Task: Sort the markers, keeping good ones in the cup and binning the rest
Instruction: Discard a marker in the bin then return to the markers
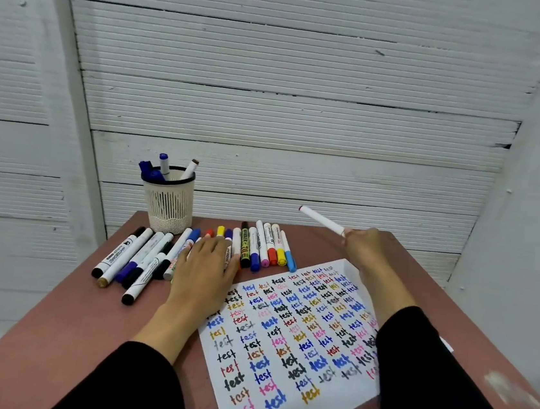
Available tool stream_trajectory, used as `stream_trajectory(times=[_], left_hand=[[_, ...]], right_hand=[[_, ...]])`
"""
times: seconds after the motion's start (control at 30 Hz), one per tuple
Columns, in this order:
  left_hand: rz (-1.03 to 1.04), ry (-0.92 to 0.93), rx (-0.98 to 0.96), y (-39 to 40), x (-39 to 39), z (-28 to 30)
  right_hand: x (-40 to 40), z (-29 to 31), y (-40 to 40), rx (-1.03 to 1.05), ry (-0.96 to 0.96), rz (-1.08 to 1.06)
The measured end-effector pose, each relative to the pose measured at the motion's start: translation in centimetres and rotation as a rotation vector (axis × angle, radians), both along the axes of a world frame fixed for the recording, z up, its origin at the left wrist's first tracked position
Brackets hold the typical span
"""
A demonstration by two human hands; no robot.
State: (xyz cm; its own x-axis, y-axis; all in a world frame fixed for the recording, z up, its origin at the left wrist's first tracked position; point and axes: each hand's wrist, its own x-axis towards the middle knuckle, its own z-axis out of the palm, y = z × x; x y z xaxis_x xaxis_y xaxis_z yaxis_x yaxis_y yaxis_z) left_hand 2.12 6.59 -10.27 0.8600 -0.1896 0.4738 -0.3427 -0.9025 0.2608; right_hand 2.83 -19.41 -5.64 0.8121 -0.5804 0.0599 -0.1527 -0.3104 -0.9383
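Observation:
A row of several markers (257, 246) lies along the far part of the brown table (74, 313). My left hand (206, 266) rests flat on the middle of that row, fingers straight, covering some markers. Raised over the table's far right, my right hand (363, 247) grips a white marker with a red tip (320, 220), which points up and to the left. A white mesh cup (169, 204) at the far left of the table holds three markers. A white sheet (293, 345) covered with the word "test" in many colours lies in front of me.
White ribbed panels wall the table in behind and on both sides. The table's right edge runs close to my right sleeve (442, 388). No bin is in view.

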Motion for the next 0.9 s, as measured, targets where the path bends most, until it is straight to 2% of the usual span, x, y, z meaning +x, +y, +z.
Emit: stream_trajectory(times=[0.1, 0.23, 0.37, 0.5, 0.53, 0.57, 0.67, 0.7, 0.9], left_hand=[[-0.055, -0.068, -0.12, 0.0, -0.3, 0.6], [-0.201, -0.072, -0.302, -0.2, -0.8, 0.8], [-0.266, -0.092, -0.3, -0.1, -1.1, 0.8], [-0.315, -0.127, -0.189, 0.1, -1.0, 0.4], [-0.306, -0.118, -0.177, 0.0, -1.0, 0.4], [-0.285, -0.107, -0.175, 0.0, -1.0, 0.4], [-0.218, -0.1, -0.18, 0.0, -0.9, 0.6], [-0.213, -0.093, -0.188, 0.0, -0.9, 0.6], [-0.202, -0.058, -0.396, -0.4, -1.6, 1.2]], right_hand=[[-1.4, 0.5, -0.1, 0.197, -0.086, 0.204], [-2.5, 0.1, 0.8, 0.259, -0.04, 0.554], [-2.4, -0.1, 1.6, 0.253, -0.024, 0.624], [-2.7, -0.2, 2.2, 0.258, -0.049, 0.613], [-2.8, -0.3, 2.5, 0.195, -0.067, 0.598], [-2.8, -0.4, 2.8, 0.036, -0.094, 0.567], [-2.8, -1.0, 3.8, -0.82, -0.198, 0.418], [-3.0, -1.1, 4.4, -0.989, -0.25, 0.406], [-4.2, -2.6, 9.2, -1.258, -0.527, 0.603]])
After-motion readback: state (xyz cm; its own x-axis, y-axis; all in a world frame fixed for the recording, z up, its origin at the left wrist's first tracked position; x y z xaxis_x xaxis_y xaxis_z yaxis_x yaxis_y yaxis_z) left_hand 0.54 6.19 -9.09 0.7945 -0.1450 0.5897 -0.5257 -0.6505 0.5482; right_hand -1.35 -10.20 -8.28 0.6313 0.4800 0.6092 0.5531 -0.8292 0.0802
